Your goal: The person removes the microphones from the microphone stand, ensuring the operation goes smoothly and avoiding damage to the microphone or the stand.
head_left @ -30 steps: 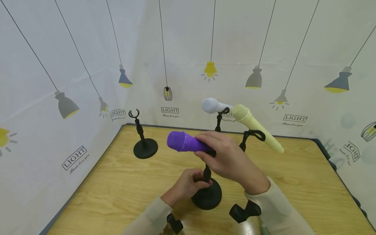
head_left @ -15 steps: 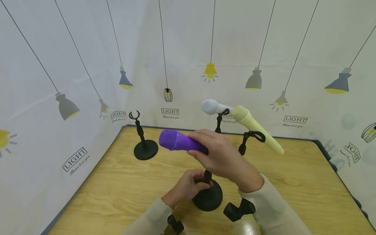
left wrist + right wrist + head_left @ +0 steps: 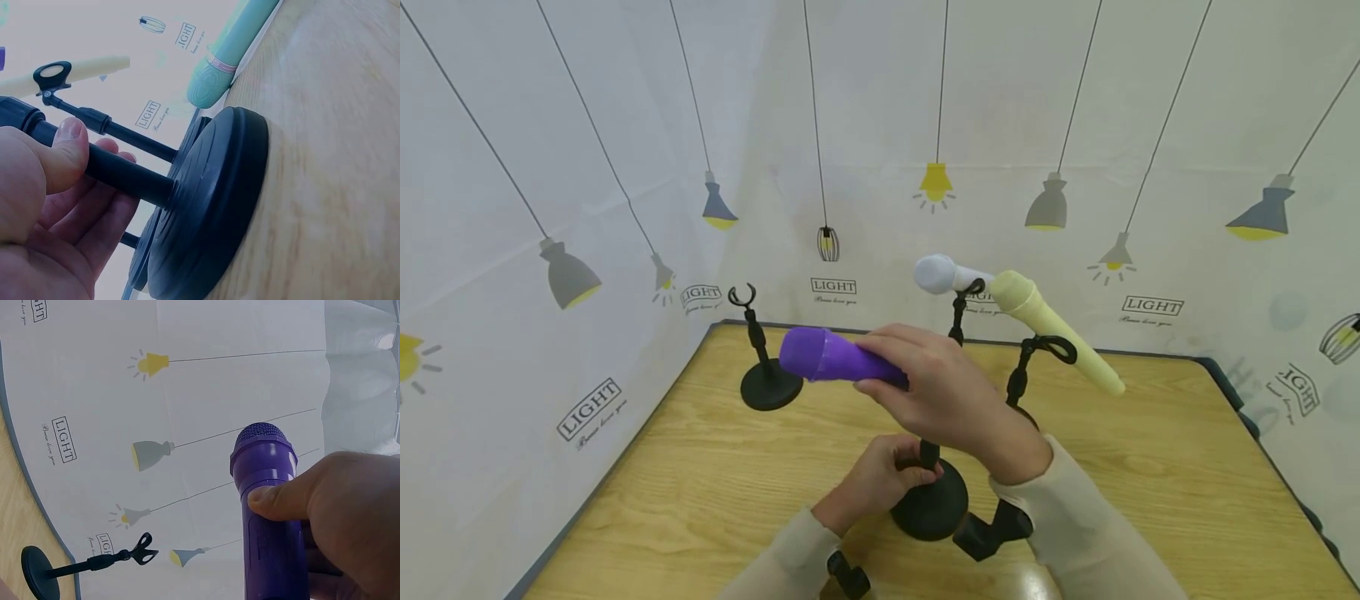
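My right hand [image 3: 947, 392] grips a purple microphone [image 3: 831, 357] by its body, with the head pointing left. In the right wrist view the thumb lies along the microphone just below its mesh head. Below it, my left hand [image 3: 880, 475] holds the pole of a black microphone stand [image 3: 929, 510]. The left wrist view shows thumb and fingers around that pole, above the round base. The top of this stand is hidden behind my right hand in the head view. The microphone's tail end is covered by the palm.
Behind the right hand, a white microphone [image 3: 936, 275] and a pale yellow microphone [image 3: 1060, 333] rest in stand clips. A stand [image 3: 771, 383] with a bare clip is at the back left. A teal microphone [image 3: 231, 56] lies beyond the near base. Printed sheets wall the table [image 3: 700, 475].
My right hand has moved left with the purple microphone, across the front of the stand. The left hand and the stand have stayed in place.
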Available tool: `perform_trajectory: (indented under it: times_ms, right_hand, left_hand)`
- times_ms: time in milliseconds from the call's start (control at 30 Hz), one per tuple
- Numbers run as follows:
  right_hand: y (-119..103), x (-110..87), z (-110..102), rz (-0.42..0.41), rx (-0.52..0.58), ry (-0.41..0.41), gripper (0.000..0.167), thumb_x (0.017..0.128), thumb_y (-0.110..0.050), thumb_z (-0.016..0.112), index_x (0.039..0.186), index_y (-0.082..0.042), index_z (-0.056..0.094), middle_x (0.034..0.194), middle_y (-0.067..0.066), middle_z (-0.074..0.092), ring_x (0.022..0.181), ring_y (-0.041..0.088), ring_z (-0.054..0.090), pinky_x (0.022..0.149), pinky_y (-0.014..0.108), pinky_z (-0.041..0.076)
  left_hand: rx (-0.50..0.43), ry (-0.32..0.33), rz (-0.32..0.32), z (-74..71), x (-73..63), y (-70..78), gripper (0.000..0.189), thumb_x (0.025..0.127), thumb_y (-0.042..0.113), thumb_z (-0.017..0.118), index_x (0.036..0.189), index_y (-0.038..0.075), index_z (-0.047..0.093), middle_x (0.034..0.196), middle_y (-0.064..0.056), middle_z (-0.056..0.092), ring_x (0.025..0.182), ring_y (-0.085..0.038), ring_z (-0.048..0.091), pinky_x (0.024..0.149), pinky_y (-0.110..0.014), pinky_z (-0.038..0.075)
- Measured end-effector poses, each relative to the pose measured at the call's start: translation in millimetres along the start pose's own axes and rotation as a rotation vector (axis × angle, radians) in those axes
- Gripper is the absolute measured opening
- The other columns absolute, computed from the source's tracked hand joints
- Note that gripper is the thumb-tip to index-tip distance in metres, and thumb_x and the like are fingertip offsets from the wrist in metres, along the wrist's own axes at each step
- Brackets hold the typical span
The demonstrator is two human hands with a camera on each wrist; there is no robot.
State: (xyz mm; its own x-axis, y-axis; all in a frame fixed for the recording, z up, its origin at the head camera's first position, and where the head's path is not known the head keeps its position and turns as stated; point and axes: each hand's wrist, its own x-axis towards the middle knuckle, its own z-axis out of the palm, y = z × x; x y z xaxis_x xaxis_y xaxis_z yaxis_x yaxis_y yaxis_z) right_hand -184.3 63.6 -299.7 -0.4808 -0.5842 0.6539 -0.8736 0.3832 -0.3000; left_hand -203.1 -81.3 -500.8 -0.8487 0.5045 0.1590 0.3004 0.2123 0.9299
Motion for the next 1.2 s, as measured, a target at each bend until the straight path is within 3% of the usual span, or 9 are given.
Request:
perform_trajectory:
  times_ms: [433, 1200]
  right_hand:
    - [-6.8, 12.1, 4.2, -0.012, -0.007, -0.015, 0.039, 0.094, -0.01, 0.085, 0.129, 0.004, 0.074, 0.124, 0.015, 0.078, 0.108, 0.025, 0.078, 0.093, 0.039, 0.066]
    - [-23.8, 35.8, 9.8, -0.055, -0.024, -0.06, 0.036, 0.101, -0.018, 0.079, 0.131, 0.0, 0.073, 0.126, 0.012, 0.077, 0.11, 0.022, 0.076, 0.098, 0.036, 0.064]
  left_hand:
    - [-0.015, -0.009, 0.065, 1.6, 1.6, -5.1, 0.008, 0.098, -0.003, 0.075, 0.105, 0.0, 0.078, 0.104, -0.018, 0.081, 0.095, 0.004, 0.072, 0.09, -0.02, 0.06]
    - [0.003, 0.017, 0.031, 1.7, 0.2, -6.5, 0.007, 0.099, 0.0, 0.075, 0.105, 0.002, 0.08, 0.106, -0.015, 0.081, 0.096, 0.0, 0.07, 0.091, -0.019, 0.055]
